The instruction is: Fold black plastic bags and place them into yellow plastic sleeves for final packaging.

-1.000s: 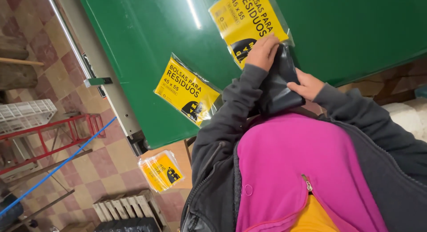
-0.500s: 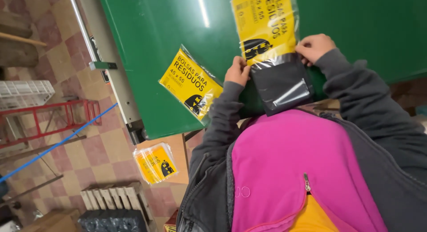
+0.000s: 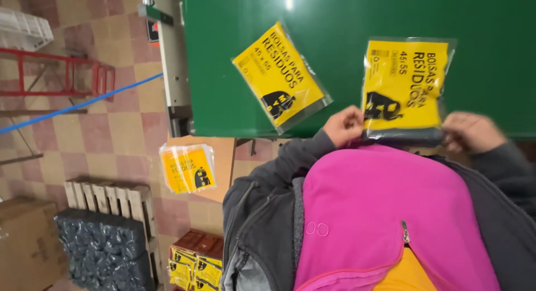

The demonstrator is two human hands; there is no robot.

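Note:
A clear packet with a yellow label (image 3: 405, 84) lies flat on the green table (image 3: 234, 56), a dark folded roll showing along its near edge. My left hand (image 3: 345, 125) pinches the packet's near left corner. My right hand (image 3: 472, 132), slightly blurred, grips the near right corner. A second yellow-labelled packet (image 3: 281, 76) lies tilted on the table, just left of my left hand and apart from it. My grey sleeves and pink top fill the lower right.
A stack of the same packets (image 3: 188, 168) rests on a brown cardboard surface below the table edge. A box of more packets (image 3: 192, 266), a wooden pallet (image 3: 109, 197) with a black bundle, a red metal frame (image 3: 67, 73) and a blue cord stand on the tiled floor.
The packet I held upright has come down flat on the table. Both hands have shifted to its near corners.

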